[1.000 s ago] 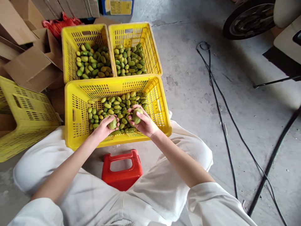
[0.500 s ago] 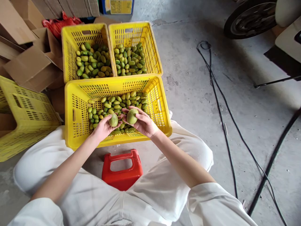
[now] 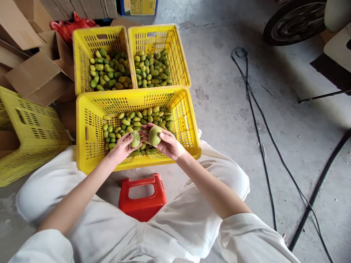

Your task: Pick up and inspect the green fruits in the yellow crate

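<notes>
Held a green fruit (image 3: 135, 139) in the left hand (image 3: 124, 146), with the thumb against one side and the fingers around the back, and a second green fruit (image 3: 154, 135) in the right hand (image 3: 168, 144), with the thumb at its edge and the fingers stretched long behind it. Held the pair just beside each other, with a narrow gap in between, over the near yellow crate (image 3: 82, 160). Could not tell contact from a slight gap at the fingertips of the two hands. Had smaller-looking oval fruits (image 3: 150, 113), green to yellowish, spread across the bottom of that crate, below and beyond both hands. Wore white trousers (image 3: 214, 175), with knees spread wide and a red plastic piece (image 3: 139, 210) with a large opening between the legs. Faced a rear left crate (image 3: 78, 62) and a rear right crate (image 3: 181, 54), both yellow, side by side and loaded with similar fruits. Had at left a tilted yellow crate (image 3: 44, 124), opened cardboard boxes (image 3: 33, 76) and a red bundle (image 3: 72, 27). Had at right black cables (image 3: 257, 128) along the grey floor (image 3: 214, 120), with a dark wheel (image 3: 294, 22) near the upper edge.
</notes>
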Available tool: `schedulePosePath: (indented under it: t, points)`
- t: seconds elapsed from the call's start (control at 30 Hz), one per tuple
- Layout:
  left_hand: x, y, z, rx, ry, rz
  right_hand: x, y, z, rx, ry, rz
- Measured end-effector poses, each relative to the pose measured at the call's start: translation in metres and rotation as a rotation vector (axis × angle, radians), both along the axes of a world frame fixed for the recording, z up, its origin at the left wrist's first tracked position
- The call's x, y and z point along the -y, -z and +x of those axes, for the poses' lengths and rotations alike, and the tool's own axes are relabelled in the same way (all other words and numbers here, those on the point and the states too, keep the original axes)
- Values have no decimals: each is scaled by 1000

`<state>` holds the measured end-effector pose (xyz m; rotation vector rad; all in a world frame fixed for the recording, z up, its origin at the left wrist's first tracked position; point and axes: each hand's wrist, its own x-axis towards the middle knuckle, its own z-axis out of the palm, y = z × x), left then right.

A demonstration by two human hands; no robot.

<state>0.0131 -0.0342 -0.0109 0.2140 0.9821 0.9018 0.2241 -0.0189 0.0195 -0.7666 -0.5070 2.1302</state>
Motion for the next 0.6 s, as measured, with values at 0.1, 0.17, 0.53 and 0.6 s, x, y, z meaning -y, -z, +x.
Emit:
schedulePosePath:
  t: [0.1,0.17,0.53,0.6]
  points:
    - [1,2,0,16,-16,29,0,0,0,16,17,-4]
    - [1,1,1,15,-35,44,-1,2,-1,19,30,-7]
    - [-1,-15,3,36,-80,-56,-4,13,5,-102,98,-118]
    - [0,-14,3,31,-65,-53,-4,11,4,-98,84,-108]
